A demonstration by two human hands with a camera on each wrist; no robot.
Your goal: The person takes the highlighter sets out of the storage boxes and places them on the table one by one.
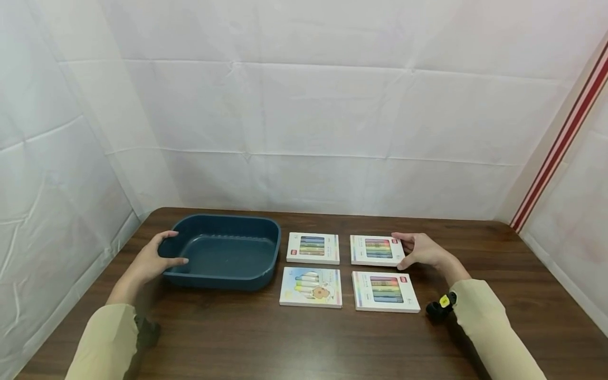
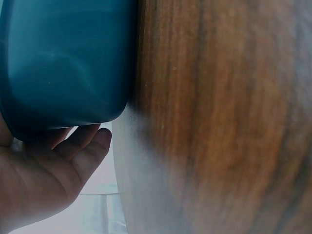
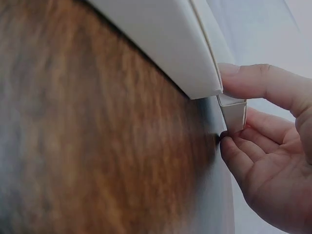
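My left hand (image 1: 151,261) gripped the blue tray (image 1: 223,252) rim, fingertips hidden inside, my right hand (image 1: 424,251) pinched the far right box (image 1: 377,250), its underside unseen

- No text legible anywhere.
- Far-left box (image 1: 313,247): small red mark at its lower left corner, too small to read.
- Far-right box (image 1: 377,249): red mark at top right, unreadable.
- Near-right box (image 1: 386,291): red mark at top right, unreadable.

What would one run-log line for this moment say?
left hand: holds blue tray rim | right hand: pinches far-right marker box edge | three other boxes flat on table
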